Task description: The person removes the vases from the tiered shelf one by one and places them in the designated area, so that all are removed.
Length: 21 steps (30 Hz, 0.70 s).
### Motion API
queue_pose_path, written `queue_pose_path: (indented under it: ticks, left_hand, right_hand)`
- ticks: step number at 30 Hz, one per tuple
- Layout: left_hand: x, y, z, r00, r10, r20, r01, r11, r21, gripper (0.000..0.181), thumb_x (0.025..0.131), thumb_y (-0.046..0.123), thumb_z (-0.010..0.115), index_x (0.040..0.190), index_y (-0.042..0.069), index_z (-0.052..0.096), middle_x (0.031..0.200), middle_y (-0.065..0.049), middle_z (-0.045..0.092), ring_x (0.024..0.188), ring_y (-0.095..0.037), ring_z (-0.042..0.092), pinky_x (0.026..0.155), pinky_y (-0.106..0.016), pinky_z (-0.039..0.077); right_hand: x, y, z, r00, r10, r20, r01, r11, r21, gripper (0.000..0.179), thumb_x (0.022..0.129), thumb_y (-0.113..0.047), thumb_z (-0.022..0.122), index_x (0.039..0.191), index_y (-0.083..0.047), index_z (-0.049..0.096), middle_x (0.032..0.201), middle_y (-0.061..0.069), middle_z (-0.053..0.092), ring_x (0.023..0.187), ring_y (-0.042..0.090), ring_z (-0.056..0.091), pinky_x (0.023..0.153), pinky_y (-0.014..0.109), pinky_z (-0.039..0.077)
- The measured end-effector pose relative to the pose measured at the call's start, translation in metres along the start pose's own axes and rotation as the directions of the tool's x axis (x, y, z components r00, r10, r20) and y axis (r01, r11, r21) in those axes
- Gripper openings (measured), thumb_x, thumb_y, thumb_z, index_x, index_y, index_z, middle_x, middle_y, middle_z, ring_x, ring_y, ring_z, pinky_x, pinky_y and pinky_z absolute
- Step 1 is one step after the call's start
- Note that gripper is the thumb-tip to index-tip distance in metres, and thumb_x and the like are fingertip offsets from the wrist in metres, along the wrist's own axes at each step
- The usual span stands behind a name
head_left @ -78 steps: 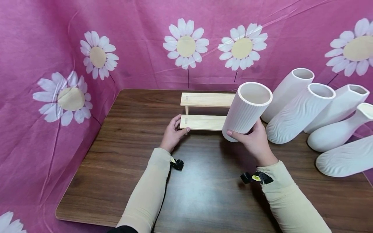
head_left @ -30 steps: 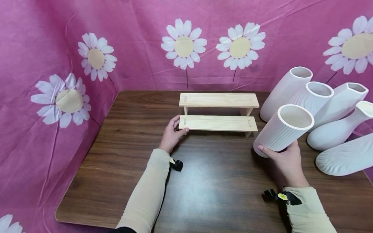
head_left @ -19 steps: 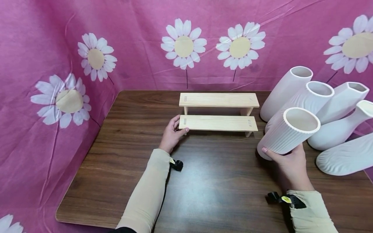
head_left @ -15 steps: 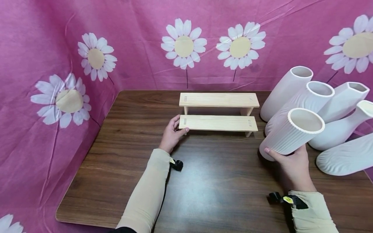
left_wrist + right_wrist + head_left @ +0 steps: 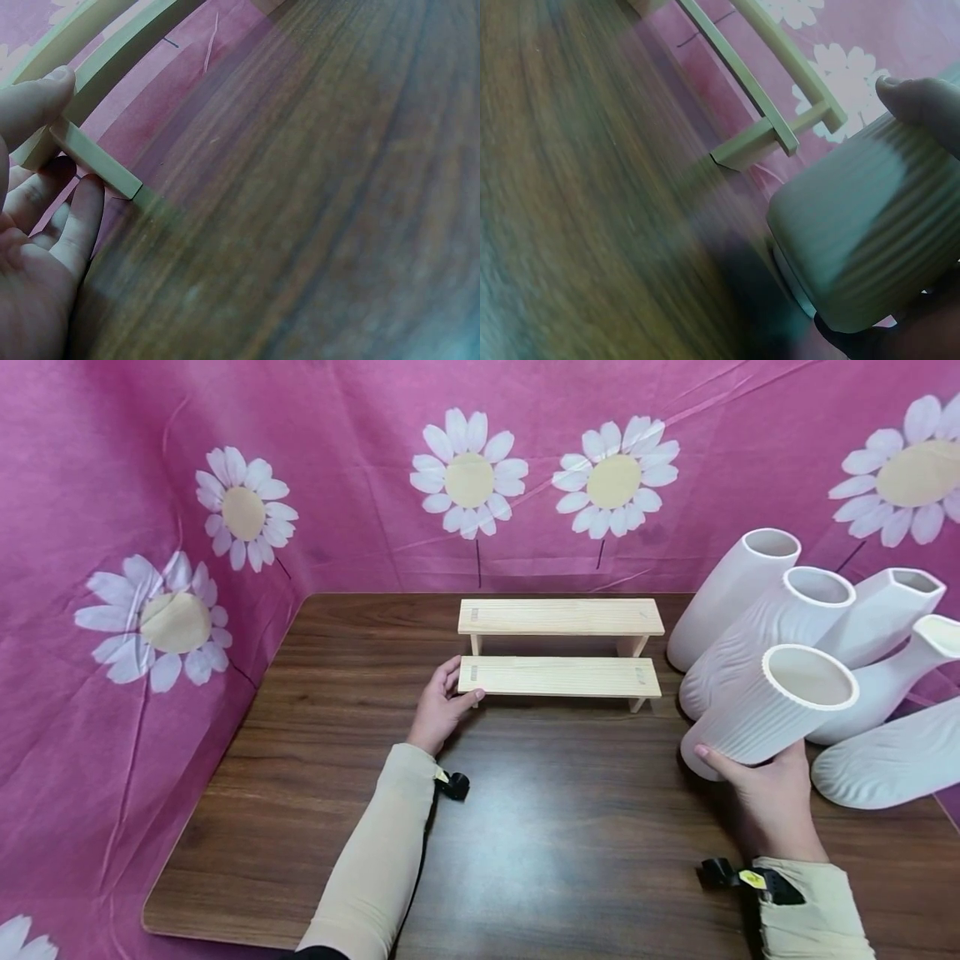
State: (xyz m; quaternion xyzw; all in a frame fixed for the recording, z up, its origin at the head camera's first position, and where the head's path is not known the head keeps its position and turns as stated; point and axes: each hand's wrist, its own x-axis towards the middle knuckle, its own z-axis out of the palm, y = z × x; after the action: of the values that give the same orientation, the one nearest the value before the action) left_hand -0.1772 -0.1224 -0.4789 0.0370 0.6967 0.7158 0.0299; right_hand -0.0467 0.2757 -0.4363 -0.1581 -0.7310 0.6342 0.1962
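Note:
My left hand (image 5: 437, 714) pinches the left end of a two-tier pale wooden stand (image 5: 558, 677), thumb over the front edge of the lower step. In the left wrist view, its fingers (image 5: 81, 214) lie beside a stand leg. Around the lower part of a white ribbed vase (image 5: 765, 718) curls my right hand (image 5: 776, 793), with the thumb on the near side and most fingers hidden behind. The vase's round mouth faces up, and it overlaps a wavy-patterned white vase (image 5: 753, 631) in the head view. A dark shadow lies under its base in the right wrist view.
More white vases stand at the right: a tall smooth one (image 5: 731, 597), an angular one (image 5: 881, 618), a narrow-necked one (image 5: 870, 697) and a wavy one (image 5: 885, 768) at the near right. Behind the brown wooden table (image 5: 337, 652) hangs a pink flowered cloth (image 5: 360, 485).
My right hand has carried the ribbed vase rightward and nearer to me, from in front of the stand to beside the other vases. My left hand has stayed on the stand.

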Motion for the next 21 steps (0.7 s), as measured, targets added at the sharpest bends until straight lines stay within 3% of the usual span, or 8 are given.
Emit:
queue_pose_path:
  ticks: [12,21]
  left_hand:
    - [-0.001,0.003,0.0,1.0,-0.017,-0.007,0.017,1.0,-0.002,0.077,0.087,-0.001,0.076,0.154,0.005,0.036,0.148,-0.015,0.052,0.128,-0.027,0.053,0.09,-0.022,0.053]
    - [-0.002,0.002,0.0,0.999,-0.032,0.022,0.034,0.998,-0.06,0.08,0.088,-0.006,0.072,0.156,0.002,0.03,0.15,-0.018,0.048,0.124,-0.029,0.054,0.083,-0.02,0.054]
  right_hand:
    - [0.0,0.008,-0.003,0.999,0.031,-0.007,-0.03,0.993,0.113,0.096,0.062,0.022,0.084,0.142,-0.016,0.047,0.131,0.0,0.056,0.12,0.014,0.051,0.09,0.011,0.041]
    - [0.005,0.012,-0.008,0.997,-0.02,-0.08,0.036,0.978,0.208,0.097,0.061,0.029,0.079,0.142,-0.013,0.047,0.133,0.004,0.055,0.123,0.018,0.05,0.095,0.013,0.042]
